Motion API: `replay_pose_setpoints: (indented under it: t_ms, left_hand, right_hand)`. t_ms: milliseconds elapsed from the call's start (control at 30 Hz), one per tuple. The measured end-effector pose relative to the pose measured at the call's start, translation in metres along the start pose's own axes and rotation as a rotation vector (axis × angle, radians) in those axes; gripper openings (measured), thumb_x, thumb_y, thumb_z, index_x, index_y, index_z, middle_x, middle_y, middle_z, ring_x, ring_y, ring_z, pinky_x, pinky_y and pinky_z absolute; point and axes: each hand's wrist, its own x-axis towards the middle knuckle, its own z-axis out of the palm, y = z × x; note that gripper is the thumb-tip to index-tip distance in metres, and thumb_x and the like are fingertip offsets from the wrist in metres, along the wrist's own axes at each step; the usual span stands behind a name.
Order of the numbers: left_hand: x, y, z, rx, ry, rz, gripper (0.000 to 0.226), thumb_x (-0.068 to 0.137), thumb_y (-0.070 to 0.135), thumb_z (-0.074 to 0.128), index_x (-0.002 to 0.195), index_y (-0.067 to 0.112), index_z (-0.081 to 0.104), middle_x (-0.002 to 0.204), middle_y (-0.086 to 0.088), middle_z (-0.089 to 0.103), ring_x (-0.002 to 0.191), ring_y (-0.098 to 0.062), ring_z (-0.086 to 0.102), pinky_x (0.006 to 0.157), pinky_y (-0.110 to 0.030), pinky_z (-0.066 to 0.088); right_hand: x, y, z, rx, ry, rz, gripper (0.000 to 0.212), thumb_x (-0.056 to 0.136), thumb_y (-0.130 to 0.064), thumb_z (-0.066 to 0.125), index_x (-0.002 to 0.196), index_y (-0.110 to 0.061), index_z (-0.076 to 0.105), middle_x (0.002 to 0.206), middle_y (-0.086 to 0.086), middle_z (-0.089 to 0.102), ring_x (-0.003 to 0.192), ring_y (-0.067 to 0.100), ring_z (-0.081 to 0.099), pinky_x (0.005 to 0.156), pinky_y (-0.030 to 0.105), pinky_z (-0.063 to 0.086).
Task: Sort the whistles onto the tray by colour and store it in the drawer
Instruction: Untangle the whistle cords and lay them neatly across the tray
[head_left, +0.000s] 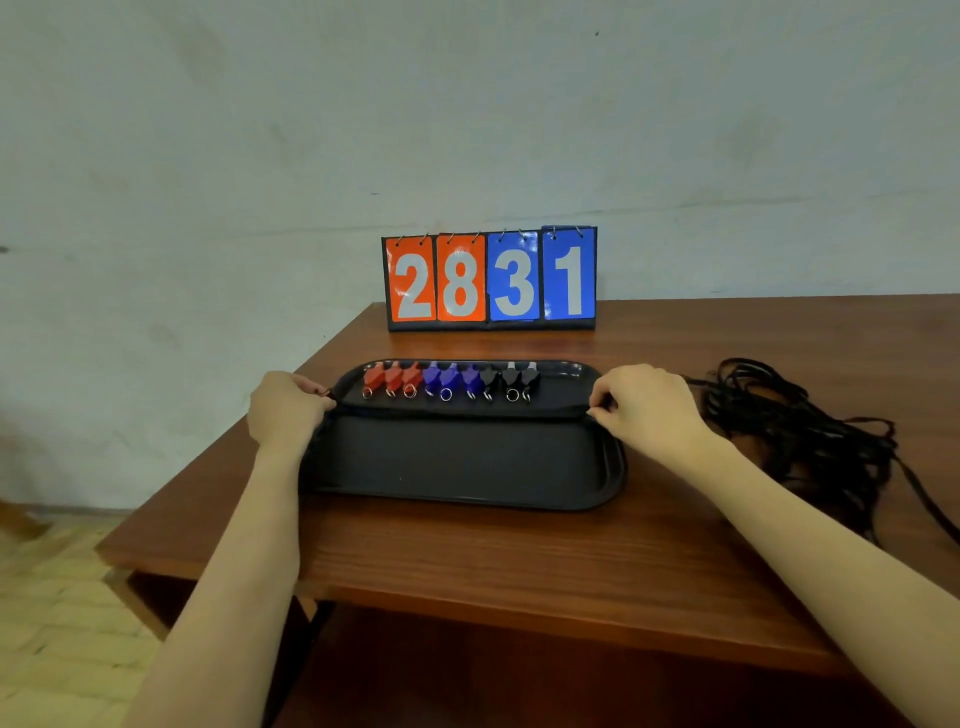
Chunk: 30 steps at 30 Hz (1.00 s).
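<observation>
On the brown table (519, 561), tray (571, 376) before scoreboard (491, 280).

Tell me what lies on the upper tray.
Nine whistles in a row: three red, three blue, three black. A second tray lies under the upper tray, its far part covered.

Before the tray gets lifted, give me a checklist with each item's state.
1. Whistles grouped by colour: ok, red whistles, blue whistles and black whistles sit in one row.
2. Left hand grips the upper tray at its left end: ok.
3. Right hand grips its right end: ok.
4. Upper tray free of the lower tray: cannot tell, their edges overlap.
5. Cords clear of the trays: ok, they lie apart to the right.
6. Drawer open: cannot tell, none in view.
</observation>
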Motion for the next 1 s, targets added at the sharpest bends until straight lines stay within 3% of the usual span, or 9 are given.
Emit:
replay_pose_setpoints:
  t_ms: [100, 300, 467, 633, 800, 933, 1000]
  left_hand:
    - [0.001, -0.001, 0.001, 0.028, 0.005, 0.013, 0.013, 0.080, 0.013, 0.074, 0.090, 0.005, 0.072, 0.086, -0.012, 0.067, 0.056, -0.011, 0.048, 0.052, -0.024, 0.039]
    - [-0.002, 0.000, -0.001, 0.101, 0.065, 0.039, 0.021, 0.076, 0.016, 0.079, 0.089, 0.004, 0.068, 0.094, -0.015, 0.068, 0.082, -0.028, 0.061, 0.063, -0.033, 0.045]
    - [-0.002, 0.003, -0.001, 0.187, 0.088, 0.057, 0.047, 0.074, 0.018, 0.080, 0.113, 0.006, 0.056, 0.121, -0.020, 0.049, 0.096, -0.037, 0.060, 0.077, -0.041, 0.051]
    - [-0.006, 0.008, -0.001, 0.117, 0.087, 0.175, 0.044, 0.081, 0.018, 0.073, 0.119, 0.010, 0.054, 0.125, -0.016, 0.047, 0.092, -0.030, 0.062, 0.076, -0.036, 0.049]
    - [-0.017, 0.027, 0.004, -0.003, 0.051, 0.335, 0.031, 0.088, 0.022, 0.064, 0.117, 0.015, 0.058, 0.120, -0.008, 0.053, 0.087, -0.011, 0.053, 0.076, -0.023, 0.042]
    - [-0.030, 0.060, 0.014, -0.077, -0.062, 0.440, 0.027, 0.088, 0.022, 0.064, 0.114, 0.018, 0.059, 0.110, -0.002, 0.060, 0.093, -0.014, 0.060, 0.081, -0.026, 0.049]
    - [-0.041, 0.081, 0.021, -0.062, -0.130, 0.540, 0.026, 0.088, 0.024, 0.064, 0.112, 0.019, 0.058, 0.107, 0.002, 0.060, 0.087, -0.010, 0.060, 0.078, -0.024, 0.049]
  right_hand:
    - [0.001, 0.000, 0.002, -0.011, -0.012, 0.004, 0.013, 0.091, -0.029, 0.059, 0.097, -0.025, 0.069, 0.096, -0.004, 0.068, 0.088, 0.017, 0.063, 0.070, 0.029, 0.051]
    - [0.001, -0.004, 0.003, -0.021, 0.006, -0.006, 0.013, 0.090, -0.029, 0.061, 0.096, -0.023, 0.070, 0.094, -0.004, 0.060, 0.088, 0.019, 0.061, 0.068, 0.028, 0.047]
    - [0.000, -0.008, 0.000, -0.002, 0.044, 0.007, 0.011, 0.088, -0.026, 0.066, 0.095, -0.018, 0.070, 0.099, 0.000, 0.050, 0.086, 0.014, 0.050, 0.065, 0.027, 0.041]
    - [0.000, -0.010, 0.003, -0.003, 0.062, 0.014, 0.016, 0.085, -0.025, 0.069, 0.098, -0.015, 0.070, 0.107, 0.003, 0.045, 0.100, 0.016, 0.048, 0.063, 0.024, 0.038]
    - [0.000, 0.002, -0.010, 0.210, 0.051, 0.060, 0.024, 0.078, -0.035, 0.075, 0.094, -0.020, 0.065, 0.102, -0.002, 0.042, 0.090, 0.013, 0.047, 0.071, 0.026, 0.039]
    - [0.002, 0.039, -0.026, 0.300, 0.130, 0.134, 0.017, 0.085, -0.035, 0.067, 0.090, -0.020, 0.067, 0.099, 0.001, 0.056, 0.085, 0.013, 0.056, 0.076, 0.029, 0.046]
    - [0.000, 0.062, -0.035, 0.278, 0.063, 0.182, 0.016, 0.086, -0.031, 0.067, 0.092, -0.017, 0.069, 0.093, 0.002, 0.061, 0.082, 0.014, 0.057, 0.073, 0.028, 0.044]
